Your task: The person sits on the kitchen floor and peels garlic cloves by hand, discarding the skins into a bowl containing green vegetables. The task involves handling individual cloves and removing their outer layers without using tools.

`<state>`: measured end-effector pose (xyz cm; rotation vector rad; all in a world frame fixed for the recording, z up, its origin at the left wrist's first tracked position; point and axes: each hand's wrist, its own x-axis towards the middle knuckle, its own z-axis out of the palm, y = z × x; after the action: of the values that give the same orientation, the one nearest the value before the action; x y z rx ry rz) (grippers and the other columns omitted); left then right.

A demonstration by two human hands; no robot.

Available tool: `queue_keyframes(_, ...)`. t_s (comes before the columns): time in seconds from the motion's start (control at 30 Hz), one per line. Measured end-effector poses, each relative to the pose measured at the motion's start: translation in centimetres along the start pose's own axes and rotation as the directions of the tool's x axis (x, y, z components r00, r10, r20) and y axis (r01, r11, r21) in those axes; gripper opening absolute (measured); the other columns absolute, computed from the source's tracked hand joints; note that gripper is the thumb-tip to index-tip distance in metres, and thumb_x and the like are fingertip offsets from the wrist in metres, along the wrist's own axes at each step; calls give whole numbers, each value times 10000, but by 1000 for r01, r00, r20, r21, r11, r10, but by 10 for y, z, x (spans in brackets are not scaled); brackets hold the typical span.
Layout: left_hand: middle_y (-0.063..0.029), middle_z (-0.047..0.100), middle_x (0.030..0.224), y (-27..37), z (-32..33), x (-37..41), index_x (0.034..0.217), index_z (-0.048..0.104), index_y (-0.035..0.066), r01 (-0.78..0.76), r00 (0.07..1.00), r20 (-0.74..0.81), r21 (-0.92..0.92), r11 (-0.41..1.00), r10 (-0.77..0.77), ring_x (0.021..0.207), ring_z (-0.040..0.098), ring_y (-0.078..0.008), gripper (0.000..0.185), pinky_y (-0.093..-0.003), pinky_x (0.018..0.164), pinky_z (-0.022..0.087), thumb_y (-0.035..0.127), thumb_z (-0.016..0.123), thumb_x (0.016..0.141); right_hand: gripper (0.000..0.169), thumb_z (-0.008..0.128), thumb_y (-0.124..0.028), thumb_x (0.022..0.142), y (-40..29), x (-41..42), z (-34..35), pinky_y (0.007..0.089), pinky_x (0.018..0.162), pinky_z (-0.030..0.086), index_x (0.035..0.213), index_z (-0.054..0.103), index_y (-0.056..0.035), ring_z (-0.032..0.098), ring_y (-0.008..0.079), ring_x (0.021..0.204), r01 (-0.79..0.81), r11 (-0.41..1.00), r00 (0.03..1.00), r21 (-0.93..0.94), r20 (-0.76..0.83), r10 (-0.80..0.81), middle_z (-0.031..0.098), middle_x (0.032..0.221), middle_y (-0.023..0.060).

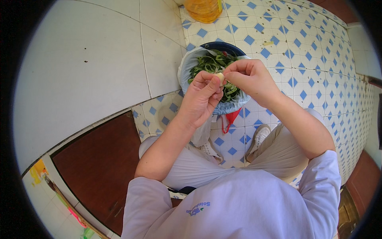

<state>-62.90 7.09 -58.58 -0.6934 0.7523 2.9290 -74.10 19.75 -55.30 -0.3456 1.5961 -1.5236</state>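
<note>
Between the thumb and fingers of my left hand (200, 97) is a small pale piece that looks like a garlic clove (220, 78). My right hand (252, 78) meets it from the other side, thumb and forefinger pinched at its right edge. Any loose skin between those fingertips is too small to make out. Both hands hover over a dark blue bin (222, 45) lined with a pale blue plastic bag (186, 67). Green vegetable peelings and leaves (209, 63) fill the bag, partly hidden by my hands.
The bin stands on a blue-and-white tiled floor (298, 80) between my shoes, near a white tiled wall (89, 74). A bottle of yellow liquid (204, 10) is beyond it. Something red with a strap (232, 118) lies by the bin. A dark brown cabinet door (98, 167) is at left.
</note>
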Motion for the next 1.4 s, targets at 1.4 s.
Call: queue_keyframes(1.4, -8, 553, 809, 1, 7, -6, 869, 566, 94, 102, 995, 21, -170, 980, -100, 673, 470, -63, 88, -173, 593, 419, 172, 602, 848, 139, 633, -126, 714, 7, -2, 2, 206, 416, 304, 748, 635, 9, 381, 24, 456, 176, 979, 984, -108, -15, -178, 470, 495, -30)
